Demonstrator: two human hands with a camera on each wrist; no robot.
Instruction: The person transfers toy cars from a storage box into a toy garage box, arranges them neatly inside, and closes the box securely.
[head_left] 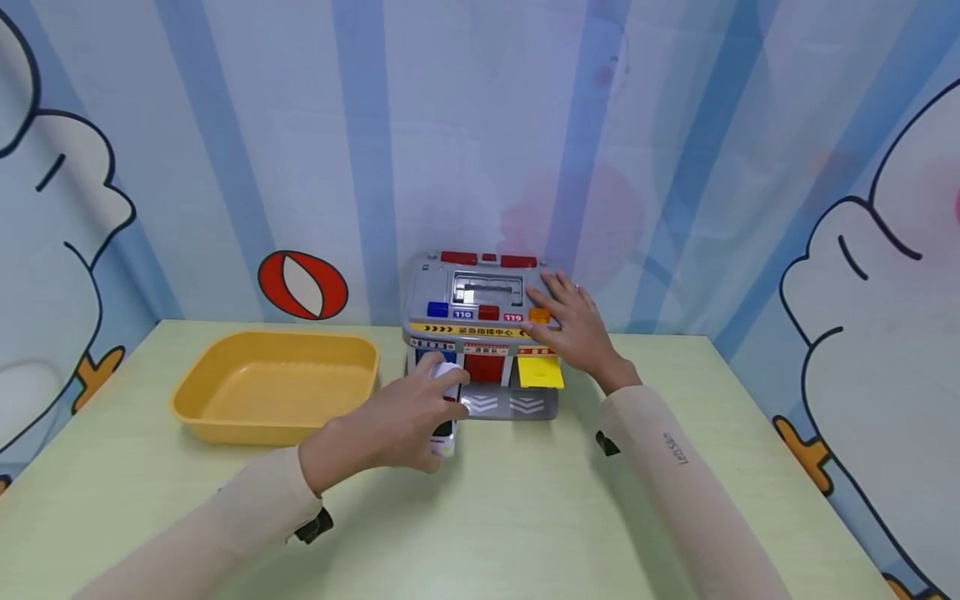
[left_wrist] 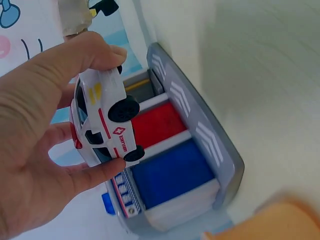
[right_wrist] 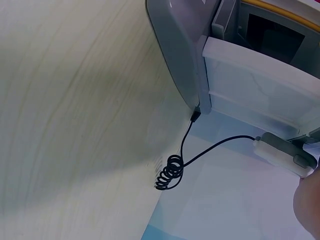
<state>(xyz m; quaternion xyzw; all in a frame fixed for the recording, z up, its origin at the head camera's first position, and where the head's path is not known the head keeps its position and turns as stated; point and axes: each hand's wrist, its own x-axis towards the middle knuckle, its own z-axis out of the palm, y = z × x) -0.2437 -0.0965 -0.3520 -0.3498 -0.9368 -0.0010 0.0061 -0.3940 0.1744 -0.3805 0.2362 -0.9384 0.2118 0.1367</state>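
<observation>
My left hand (head_left: 393, 417) grips a white toy ambulance (left_wrist: 107, 117) between thumb and fingers, just in front of a grey toy emergency station (head_left: 480, 331). Red markings and black wheels show on the ambulance's side. Spread fingers of my right hand (head_left: 577, 329) rest on the station's top right corner, beside an orange button (head_left: 539, 315). Below that hand a yellow door (head_left: 540, 372) is swung up, showing a dark bay. The red door (left_wrist: 159, 125) and the blue door (left_wrist: 170, 175) are down. In the right wrist view, little of the right hand shows, at the right edge.
A yellow plastic tray (head_left: 277, 429) stands on the pale table left of the station. A black coiled cord (right_wrist: 172, 170) runs from the station's side to a white and grey handset (right_wrist: 282, 155). A printed curtain (head_left: 480, 150) hangs behind the table.
</observation>
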